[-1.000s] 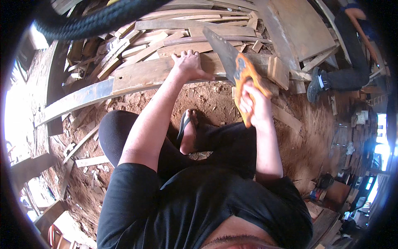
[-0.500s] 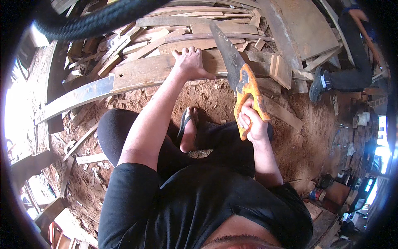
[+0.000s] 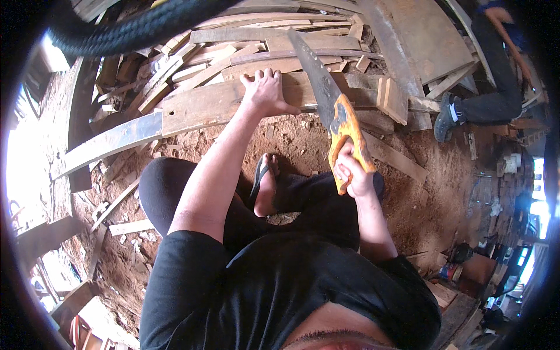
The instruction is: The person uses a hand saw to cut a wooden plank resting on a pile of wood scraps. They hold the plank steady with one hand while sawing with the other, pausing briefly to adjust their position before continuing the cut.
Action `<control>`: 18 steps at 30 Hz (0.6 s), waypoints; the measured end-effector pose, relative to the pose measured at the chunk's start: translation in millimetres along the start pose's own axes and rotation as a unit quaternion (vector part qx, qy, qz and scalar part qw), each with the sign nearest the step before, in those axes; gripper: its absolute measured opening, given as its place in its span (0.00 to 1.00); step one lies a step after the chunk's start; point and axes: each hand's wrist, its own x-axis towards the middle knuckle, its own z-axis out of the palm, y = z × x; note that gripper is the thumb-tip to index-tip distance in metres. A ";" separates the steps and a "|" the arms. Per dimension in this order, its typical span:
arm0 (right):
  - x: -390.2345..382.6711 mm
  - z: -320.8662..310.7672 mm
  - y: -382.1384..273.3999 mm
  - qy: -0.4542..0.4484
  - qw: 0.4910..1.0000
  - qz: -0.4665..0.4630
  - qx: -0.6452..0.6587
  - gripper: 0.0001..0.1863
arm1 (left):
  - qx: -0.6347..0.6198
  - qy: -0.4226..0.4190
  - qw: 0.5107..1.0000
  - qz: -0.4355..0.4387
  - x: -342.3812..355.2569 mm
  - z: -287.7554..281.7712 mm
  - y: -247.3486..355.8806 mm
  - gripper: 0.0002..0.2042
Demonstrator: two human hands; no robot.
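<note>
My left hand is braced across a wooden plank, its fingers over the far edge and its thumb spread along the near edge. In my right hand is the worn orange handle of a handsaw. The dark, stained blade slants away and to the left across the plank, just right of my left hand. Whether its teeth are in the wood cannot be made out. My fingers wrap through the handle's opening.
Offcuts and boards are heaped beyond the plank. A small wood block stands at its right end. Another person's leg and dark shoe are at the right. A dark braided hose crosses the upper left. My sandalled foot rests on the dirt.
The handsaw and my right hand have shifted slightly left and away from me. My left hand stays on the plank in nearly the same place.
</note>
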 end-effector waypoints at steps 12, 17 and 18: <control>44.3 -3.4 32.4 -0.013 0.999 -0.052 0.007 0.09 | -0.007 0.010 1.000 0.010 -5.1 1.3 0.2 0.64; -4.3 -12.3 44.1 -0.037 0.995 -0.085 -0.046 0.08 | 0.007 0.016 1.000 0.010 -4.0 5.9 -1.0 0.67; 0.9 -14.7 45.0 -0.027 0.995 -0.058 -0.077 0.08 | 0.006 0.026 1.000 0.014 -2.8 6.9 -0.1 0.67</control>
